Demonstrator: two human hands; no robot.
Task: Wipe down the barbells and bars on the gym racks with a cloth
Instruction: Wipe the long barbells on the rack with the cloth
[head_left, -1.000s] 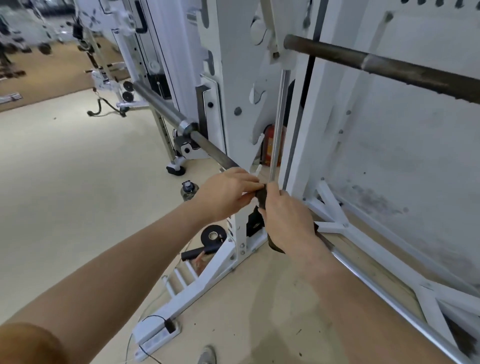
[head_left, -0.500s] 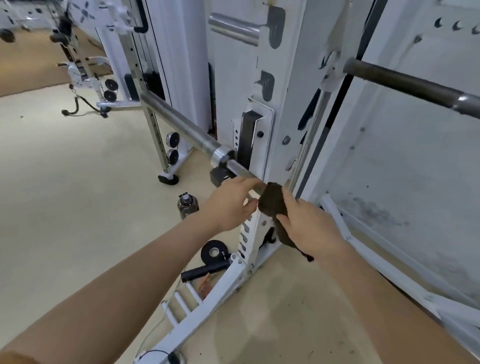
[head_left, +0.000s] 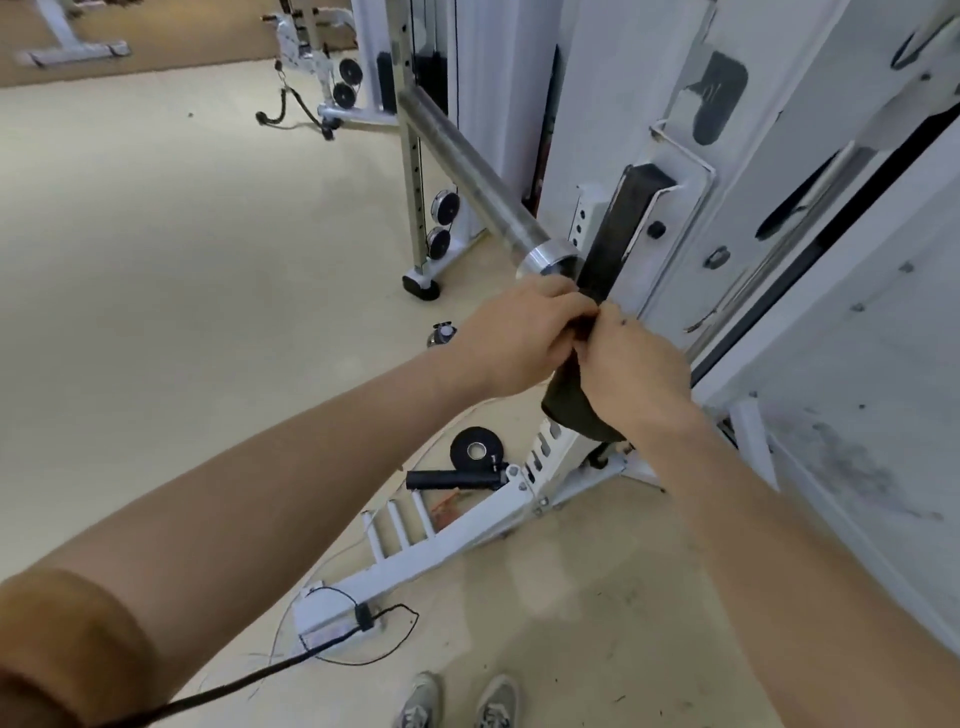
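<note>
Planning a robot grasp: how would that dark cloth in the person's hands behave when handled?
Likely floppy: the dark cloth sags in a fold below the right hand. Probably light: the left hand seems to pinch it with fingers alone. Unlikely to roll.

The barbell (head_left: 467, 176) runs from far left to the rack post (head_left: 613, 104) at right, ending just behind the left hand (head_left: 519, 343). That hand and the right hand (head_left: 634, 369) hold the cloth (head_left: 571, 405) between them, above a tape roll (head_left: 475, 449) on the floor (head_left: 156, 260).
</note>
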